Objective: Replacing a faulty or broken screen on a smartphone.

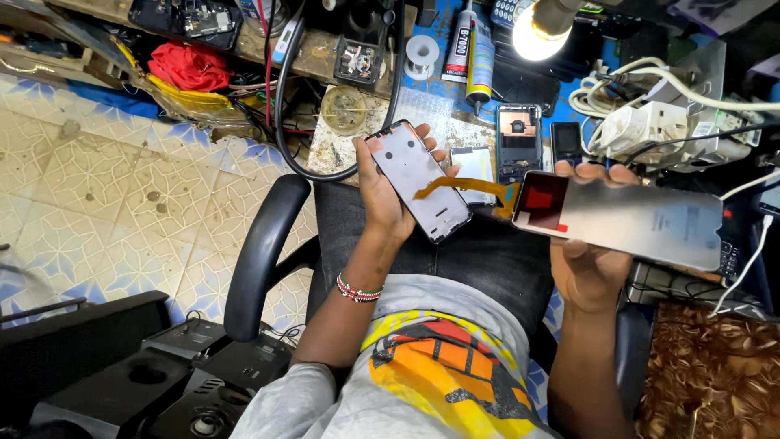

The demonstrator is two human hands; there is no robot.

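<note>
Phone frame [418, 180] gripped in left hand [382, 191], display panel [621, 218] clasped in right hand [587, 264], orange flex ribbon [467, 187] bridging both above lap. Best kept close together, ribbon slack, never tugged or twisted.

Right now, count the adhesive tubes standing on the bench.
2: a white tube and a blue-labelled tube side by side at the bench's far edge, left of the lamp. Clutter may hide others.
</note>
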